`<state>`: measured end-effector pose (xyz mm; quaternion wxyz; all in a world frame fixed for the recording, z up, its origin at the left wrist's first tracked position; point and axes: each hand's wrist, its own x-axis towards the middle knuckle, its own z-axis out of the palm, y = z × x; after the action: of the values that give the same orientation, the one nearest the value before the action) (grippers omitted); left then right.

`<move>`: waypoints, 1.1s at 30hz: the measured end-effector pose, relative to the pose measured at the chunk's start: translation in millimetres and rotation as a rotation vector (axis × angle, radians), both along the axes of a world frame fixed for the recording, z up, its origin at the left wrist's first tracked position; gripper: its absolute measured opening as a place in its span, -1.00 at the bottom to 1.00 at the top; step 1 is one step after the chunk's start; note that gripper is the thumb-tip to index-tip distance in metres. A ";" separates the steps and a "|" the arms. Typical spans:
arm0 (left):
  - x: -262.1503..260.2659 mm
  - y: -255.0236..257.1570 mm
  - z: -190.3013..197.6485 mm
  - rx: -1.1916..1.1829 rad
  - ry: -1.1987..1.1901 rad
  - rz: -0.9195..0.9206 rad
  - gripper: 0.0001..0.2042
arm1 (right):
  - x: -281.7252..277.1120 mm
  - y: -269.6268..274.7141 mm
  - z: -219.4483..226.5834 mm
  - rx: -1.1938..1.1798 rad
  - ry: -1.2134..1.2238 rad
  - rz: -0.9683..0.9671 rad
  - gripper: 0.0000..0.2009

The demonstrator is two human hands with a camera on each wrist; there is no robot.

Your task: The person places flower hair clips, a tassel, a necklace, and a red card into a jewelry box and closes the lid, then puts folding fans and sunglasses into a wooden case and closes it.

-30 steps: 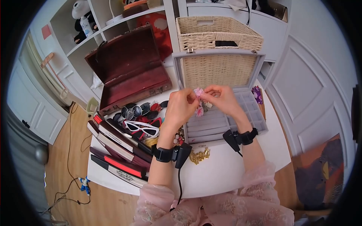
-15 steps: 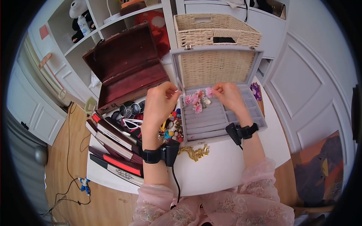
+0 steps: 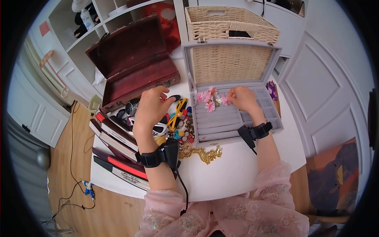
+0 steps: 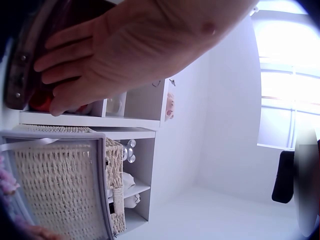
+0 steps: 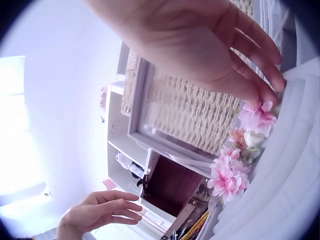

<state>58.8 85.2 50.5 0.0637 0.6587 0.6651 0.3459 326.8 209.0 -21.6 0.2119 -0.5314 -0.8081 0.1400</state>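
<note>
A spray of pink artificial flowers (image 3: 211, 103) with a white bloom lies across the upper part of the open grey jewelry box (image 3: 221, 123), over its padded ring rolls. At the right end of the spray, my right hand (image 3: 244, 99) pinches a pink bloom between thumb and fingertip; the right wrist view shows the fingertips right at that bloom (image 5: 257, 117). My left hand (image 3: 149, 108) hovers over the sunglasses (image 3: 160, 128), left of the box. Its fingers are loosely extended and hold nothing, as the left wrist view of the hand (image 4: 115, 55) also shows.
An open dark red suitcase (image 3: 138, 85) stands at the back left, and a wicker basket (image 3: 231, 23) behind the box. Books (image 3: 118, 138) lie at the left. Colourful small trinkets (image 3: 183, 132) and a gold chain (image 3: 207, 155) lie by the box's near left corner.
Both hands were together at the flowers above the box. My left hand has let go and moved left; the flowers now lie spread in the box, with my right hand at their right end.
</note>
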 end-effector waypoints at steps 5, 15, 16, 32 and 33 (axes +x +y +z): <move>0.8 -1.5 3.0 0.007 -0.005 0.006 -0.73 | 1.0 5.9 -7.7 -0.017 0.005 0.000 -0.91; 0.2 -2.9 5.2 0.036 0.025 0.014 -0.74 | 1.6 1.0 -3.8 0.076 -0.011 -0.093 -0.85; 0.7 -3.2 5.7 0.036 0.021 0.017 -0.74 | -0.3 -2.2 -0.5 0.129 -0.009 -0.104 -0.85; 1.3 -3.5 6.6 0.078 -0.021 -0.002 -0.74 | -7.7 -7.4 2.6 -0.011 -0.075 0.267 -0.81; 1.3 -3.3 6.4 0.078 -0.021 -0.002 -0.74 | -8.2 -9.3 5.0 0.011 -0.033 0.248 -0.82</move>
<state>60.1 81.9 57.0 0.0452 0.6577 0.6497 0.3785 318.6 199.6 -16.6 0.1824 -0.4284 -0.8719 0.1517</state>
